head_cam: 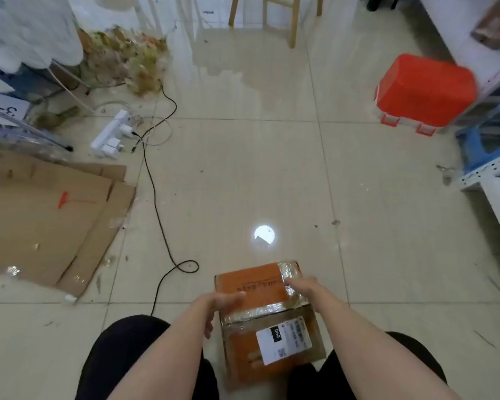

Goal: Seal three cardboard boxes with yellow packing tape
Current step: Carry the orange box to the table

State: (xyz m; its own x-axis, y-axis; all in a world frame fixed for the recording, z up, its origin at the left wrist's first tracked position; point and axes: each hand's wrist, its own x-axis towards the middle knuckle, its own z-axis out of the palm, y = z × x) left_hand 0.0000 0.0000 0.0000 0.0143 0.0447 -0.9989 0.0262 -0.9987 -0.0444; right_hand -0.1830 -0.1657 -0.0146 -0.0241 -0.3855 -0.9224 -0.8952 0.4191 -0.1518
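A small brown cardboard box [260, 287] stands on the floor between my knees, with shiny clear tape along its top edges and a white shipping label [283, 340] on the side facing me. My left hand [223, 303] rests on the box's top left part, fingers spread flat. On the top right edge lies my right hand [303, 287], its fingers over the taped corner. Neither hand holds anything. No yellow tape roll is in view.
Flattened cardboard [46, 215] lies on the floor at left. A white power strip [113, 134] and a black cable [159, 215] run down the left middle. A red bin [425, 90], a blue stool [491, 137] and metal shelving stand at right. A wet patch spreads on the far tiles.
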